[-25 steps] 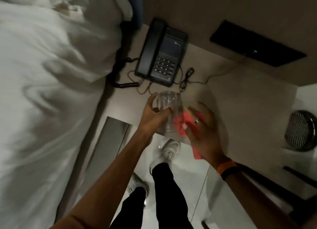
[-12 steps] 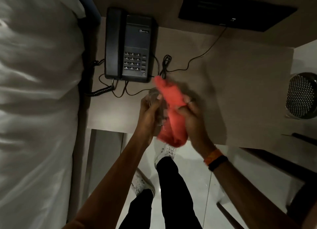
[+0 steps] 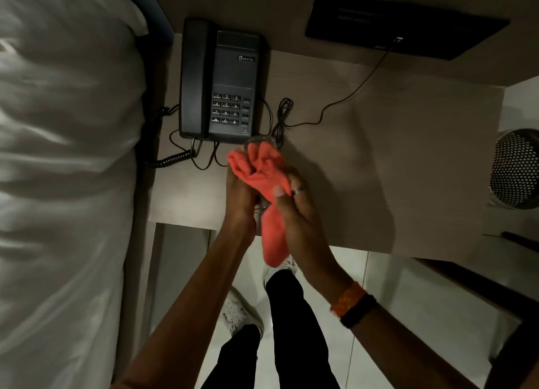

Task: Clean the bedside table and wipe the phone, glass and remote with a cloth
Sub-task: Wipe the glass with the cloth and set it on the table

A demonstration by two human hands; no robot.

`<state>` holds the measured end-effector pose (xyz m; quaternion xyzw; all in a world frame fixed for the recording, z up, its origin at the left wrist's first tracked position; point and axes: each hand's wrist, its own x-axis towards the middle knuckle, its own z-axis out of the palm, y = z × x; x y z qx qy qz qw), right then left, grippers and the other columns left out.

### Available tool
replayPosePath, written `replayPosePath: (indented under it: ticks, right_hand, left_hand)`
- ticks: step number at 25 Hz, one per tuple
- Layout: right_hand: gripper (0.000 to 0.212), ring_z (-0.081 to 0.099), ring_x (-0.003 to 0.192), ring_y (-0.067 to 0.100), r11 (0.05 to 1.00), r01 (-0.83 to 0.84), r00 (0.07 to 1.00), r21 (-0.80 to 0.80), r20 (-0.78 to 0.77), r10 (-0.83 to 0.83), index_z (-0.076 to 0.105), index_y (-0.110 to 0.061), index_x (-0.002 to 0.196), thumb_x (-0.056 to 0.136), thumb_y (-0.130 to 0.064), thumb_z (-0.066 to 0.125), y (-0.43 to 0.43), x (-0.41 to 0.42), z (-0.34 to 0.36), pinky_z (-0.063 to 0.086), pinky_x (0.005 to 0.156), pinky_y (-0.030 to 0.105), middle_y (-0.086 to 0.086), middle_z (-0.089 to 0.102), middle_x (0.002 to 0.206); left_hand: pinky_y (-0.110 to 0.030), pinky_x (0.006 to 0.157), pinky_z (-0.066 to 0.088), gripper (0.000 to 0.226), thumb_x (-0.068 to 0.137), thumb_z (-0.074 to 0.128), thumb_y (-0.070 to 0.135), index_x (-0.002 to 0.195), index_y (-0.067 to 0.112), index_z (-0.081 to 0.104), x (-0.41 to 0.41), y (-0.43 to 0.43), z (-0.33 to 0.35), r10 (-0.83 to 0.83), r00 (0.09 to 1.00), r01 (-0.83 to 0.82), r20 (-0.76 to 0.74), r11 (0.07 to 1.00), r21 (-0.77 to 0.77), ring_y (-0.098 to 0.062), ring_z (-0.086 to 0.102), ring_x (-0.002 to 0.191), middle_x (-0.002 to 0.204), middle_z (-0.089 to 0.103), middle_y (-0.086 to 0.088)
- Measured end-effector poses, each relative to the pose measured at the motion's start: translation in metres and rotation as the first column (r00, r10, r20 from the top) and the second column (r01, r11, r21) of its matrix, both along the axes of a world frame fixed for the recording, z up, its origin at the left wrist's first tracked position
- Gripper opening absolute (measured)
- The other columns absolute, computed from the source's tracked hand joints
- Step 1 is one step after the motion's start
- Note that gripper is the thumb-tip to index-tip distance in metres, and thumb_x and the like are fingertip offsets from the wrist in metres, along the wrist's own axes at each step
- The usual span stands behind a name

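Observation:
Over the front of the beige bedside table (image 3: pixel 408 155), my left hand (image 3: pixel 240 196) grips a clear glass (image 3: pixel 261 140); only its rim and a bit of its base show. My right hand (image 3: pixel 294 210) holds a red cloth (image 3: pixel 262 169) bunched into and around the glass, its tail hanging down past the table's front edge. A black desk phone (image 3: pixel 221 82) lies at the table's back left, just beyond the glass. No remote is visible.
A white bed (image 3: pixel 64 155) runs along the left. The phone's coiled cord (image 3: pixel 172 159) and a thin black cable (image 3: pixel 350 96) lie on the table. A black wall panel (image 3: pixel 402 23) is behind; a perforated metal bin (image 3: pixel 516 169) stands at the right.
The cloth has gone from beside the glass to stuffed into its mouth, and both hands have closed in around the glass. The camera view has shifted, centring the phone.

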<state>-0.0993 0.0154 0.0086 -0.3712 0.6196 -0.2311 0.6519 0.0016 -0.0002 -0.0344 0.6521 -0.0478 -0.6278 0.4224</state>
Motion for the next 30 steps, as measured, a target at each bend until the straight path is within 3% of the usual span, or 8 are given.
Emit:
replayPosePath:
  ticks: [3, 6, 13, 17, 21, 23, 26, 30]
  right_hand:
    - [0.041, 0.071, 0.099, 0.018, 0.975, 0.183, 0.978, 0.129, 0.081, -0.195, 0.046, -0.018, 0.147, 0.110, -0.033, 0.039, -0.041, -0.005, -0.009, 0.064, 0.077, 0.034, 0.010, 0.064, 0.130]
    - [0.039, 0.064, 0.126, 0.027, 0.971, 0.216, 0.974, 0.107, 0.041, -0.221, 0.048, -0.031, 0.146, 0.108, -0.039, 0.042, -0.026, -0.006, -0.011, 0.052, 0.108, 0.054, 0.002, 0.062, 0.142]
    - [0.049, 0.070, 0.110, 0.041, 0.908, 0.339, 0.933, 0.246, 0.033, -0.358, 0.057, -0.012, 0.137, 0.106, -0.048, 0.044, -0.048, -0.017, -0.019, 0.055, 0.102, 0.060, 0.021, 0.069, 0.126]
    - [0.047, 0.041, 0.149, 0.014, 0.855, 0.347, 0.906, 0.385, 0.099, -0.411, 0.031, -0.030, 0.159, 0.113, -0.031, 0.031, -0.047, -0.007, -0.027, 0.013, 0.122, 0.006, -0.010, 0.038, 0.163]
    - [0.039, 0.062, 0.123, 0.049, 0.869, 0.393, 0.885, 0.302, 0.135, -0.447, 0.057, -0.017, 0.132, 0.107, -0.043, 0.041, -0.044, -0.017, -0.020, 0.047, 0.109, 0.065, 0.025, 0.063, 0.136]
    - [0.038, 0.066, 0.122, 0.036, 0.904, 0.357, 0.921, 0.235, 0.071, -0.382, 0.059, -0.022, 0.132, 0.106, -0.046, 0.044, -0.035, -0.017, -0.018, 0.050, 0.111, 0.057, 0.016, 0.067, 0.134]
    - [0.045, 0.043, 0.133, -0.013, 0.946, 0.199, 0.974, 0.254, 0.052, -0.219, 0.038, -0.026, 0.156, 0.112, -0.031, 0.034, -0.034, -0.005, -0.021, 0.026, 0.116, 0.003, -0.008, 0.047, 0.159]
    - [0.056, 0.066, 0.115, 0.025, 0.922, 0.294, 0.937, 0.254, 0.114, -0.330, 0.045, -0.014, 0.152, 0.107, -0.048, 0.040, -0.039, -0.016, -0.020, 0.048, 0.108, 0.045, 0.010, 0.063, 0.136]
  left_hand:
    - [-0.028, 0.075, 0.063, 0.039, 0.100, 0.050, 0.049, 0.133, 0.029, 0.055, -0.013, 0.008, 0.009, -0.095, 0.995, 0.098, 0.037, 0.992, -0.076, -0.007, 0.075, 0.097, 0.120, 0.074, 0.007]
    - [-0.032, 0.084, 0.062, 0.049, 0.096, 0.064, 0.036, 0.138, 0.014, 0.055, -0.008, 0.002, 0.009, -0.076, 0.997, 0.077, 0.014, 0.985, -0.154, -0.016, 0.074, 0.107, 0.126, 0.072, -0.007]
    - [-0.029, 0.068, 0.060, 0.044, 0.097, 0.062, 0.032, 0.137, 0.015, 0.058, -0.015, 0.011, 0.013, -0.027, 0.994, 0.022, -0.102, 0.998, -0.057, -0.019, 0.075, 0.097, 0.122, 0.073, -0.011]
    - [-0.021, 0.067, 0.057, 0.034, 0.105, 0.049, 0.035, 0.132, 0.017, 0.061, -0.011, -0.006, 0.011, 0.042, 0.999, -0.040, 0.030, 0.996, -0.078, 0.002, 0.075, 0.086, 0.102, 0.078, 0.009]
    - [-0.023, 0.067, 0.060, 0.047, 0.093, 0.068, 0.034, 0.133, 0.010, 0.059, -0.021, 0.008, 0.021, -0.123, 0.992, 0.121, -0.032, 0.991, -0.054, -0.018, 0.076, 0.098, 0.123, 0.072, -0.010]
    - [-0.024, 0.068, 0.060, 0.043, 0.095, 0.066, 0.025, 0.134, 0.008, 0.059, -0.016, 0.002, 0.018, -0.095, 0.994, 0.091, -0.055, 0.992, -0.083, -0.017, 0.076, 0.095, 0.125, 0.071, -0.013]
    - [-0.028, 0.078, 0.057, 0.041, 0.103, 0.049, 0.021, 0.143, 0.012, 0.047, -0.002, -0.020, 0.018, -0.034, 0.998, 0.040, 0.048, 0.992, -0.122, -0.017, 0.069, 0.100, 0.126, 0.066, -0.015]
    - [-0.034, 0.081, 0.059, 0.037, 0.104, 0.039, 0.050, 0.127, 0.030, 0.059, -0.016, 0.001, 0.025, -0.219, 0.976, 0.219, 0.010, 0.975, -0.039, -0.020, 0.072, 0.106, 0.125, 0.071, -0.008]
